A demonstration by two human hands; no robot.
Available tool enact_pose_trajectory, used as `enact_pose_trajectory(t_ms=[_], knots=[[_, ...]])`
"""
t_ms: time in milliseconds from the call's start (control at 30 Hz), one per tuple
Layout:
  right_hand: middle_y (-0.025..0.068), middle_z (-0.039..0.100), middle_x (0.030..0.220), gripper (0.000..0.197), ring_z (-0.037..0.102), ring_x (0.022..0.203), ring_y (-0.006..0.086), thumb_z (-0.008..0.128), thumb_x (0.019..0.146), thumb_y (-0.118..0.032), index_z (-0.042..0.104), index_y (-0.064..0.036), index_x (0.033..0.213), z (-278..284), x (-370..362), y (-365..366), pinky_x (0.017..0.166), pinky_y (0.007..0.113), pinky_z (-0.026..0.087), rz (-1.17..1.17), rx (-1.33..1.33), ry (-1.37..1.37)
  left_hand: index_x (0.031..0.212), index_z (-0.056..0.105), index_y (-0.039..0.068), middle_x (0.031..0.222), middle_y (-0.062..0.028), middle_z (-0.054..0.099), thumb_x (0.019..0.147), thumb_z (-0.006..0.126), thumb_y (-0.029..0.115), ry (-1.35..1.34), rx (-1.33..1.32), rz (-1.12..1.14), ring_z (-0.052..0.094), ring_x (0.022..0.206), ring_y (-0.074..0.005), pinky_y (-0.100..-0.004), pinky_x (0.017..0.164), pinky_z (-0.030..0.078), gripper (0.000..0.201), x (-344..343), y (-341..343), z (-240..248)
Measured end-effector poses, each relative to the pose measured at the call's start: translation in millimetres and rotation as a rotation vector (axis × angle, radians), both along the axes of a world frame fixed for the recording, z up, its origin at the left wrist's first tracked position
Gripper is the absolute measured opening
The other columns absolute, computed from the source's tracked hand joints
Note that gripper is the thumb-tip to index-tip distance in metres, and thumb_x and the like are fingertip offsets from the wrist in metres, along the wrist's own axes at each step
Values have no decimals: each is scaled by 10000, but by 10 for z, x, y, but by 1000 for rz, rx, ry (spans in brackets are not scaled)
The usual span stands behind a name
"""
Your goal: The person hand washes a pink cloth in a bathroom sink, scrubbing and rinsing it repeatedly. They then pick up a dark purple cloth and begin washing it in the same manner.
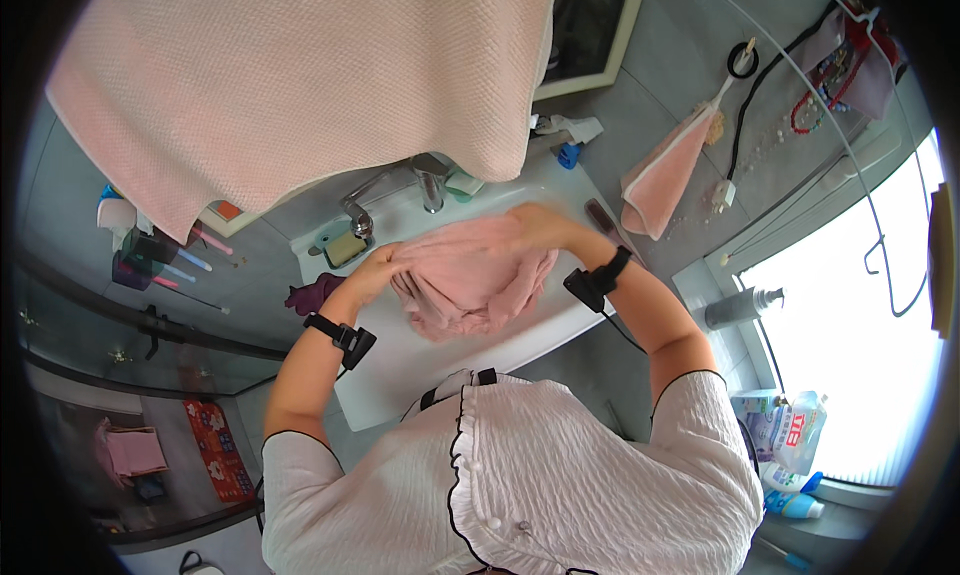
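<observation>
A bunched pink cloth (470,285) lies in folds over the white sink (385,380); whether it is a towel or a garment I cannot tell. My left hand (374,273) grips its left edge, the fingertips partly hidden in the fabric. At the far right edge of the cloth, my right hand (538,225) has hold of it too, slightly blurred. Behind the cloth stands the chrome faucet (431,183), with its spout (358,218) turned to the left. A bar of soap (346,250) sits in a green dish beside the spout.
A large pale pink towel (320,85) hangs in front, above the sink. Left of the sink lies a dark purple cloth (313,294). A small pink towel (668,175) hangs on the right wall. A grey pump bottle (742,308) and detergent pouches (785,430) stand by the window.
</observation>
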State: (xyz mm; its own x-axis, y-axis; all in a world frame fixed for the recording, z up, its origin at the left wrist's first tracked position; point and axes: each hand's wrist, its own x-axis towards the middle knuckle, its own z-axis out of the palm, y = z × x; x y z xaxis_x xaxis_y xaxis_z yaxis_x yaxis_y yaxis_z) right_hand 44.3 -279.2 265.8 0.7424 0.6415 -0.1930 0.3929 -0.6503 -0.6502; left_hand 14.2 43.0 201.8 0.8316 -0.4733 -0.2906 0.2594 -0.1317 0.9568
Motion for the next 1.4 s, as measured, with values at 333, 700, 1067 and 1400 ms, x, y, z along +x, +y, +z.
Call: enact_pose_trajectory(t_ms=[333, 700, 1067, 1400], knots=[[154, 599, 935, 390, 545, 891, 227, 634, 786, -277, 580, 57, 981, -1726, -131, 165, 797, 322, 424, -532, 930, 545, 1086, 578, -39, 1013, -87, 631, 806, 693, 314, 73, 66, 148, 591, 907, -143, -309, 760, 492, 466, -267, -270, -511], [221, 626, 899, 372, 631, 760, 354, 572, 787, -325, 597, -23, 1004, -1492, -692, 1538, 647, 435, 500, -564, 169, -246, 1169, 529, 102, 1153, -78, 582, 930, 493, 353, 16, -369, 531, 566, 999, -211, -352, 849, 473, 348, -131, -760, -1407], [202, 601, 1079, 400, 609, 913, 327, 536, 787, -279, 594, 19, 1047, -1702, -309, 1424, 849, 385, 452, -376, -216, 183, 1302, 429, 108, 1298, -85, 494, 910, 390, 551, 586, -727, 434, 534, 1117, -254, -401, 930, 440, 593, -151, -953, -1514], [182, 617, 1014, 381, 600, 925, 297, 544, 795, -206, 554, 0, 1115, -1950, -304, 1320, 783, 390, 485, -120, -421, -93, 1377, 339, 73, 1356, -129, 443, 955, 358, 427, 788, -565, 566, 476, 1200, -271, -422, 996, 394, 551, -176, -977, -1728]])
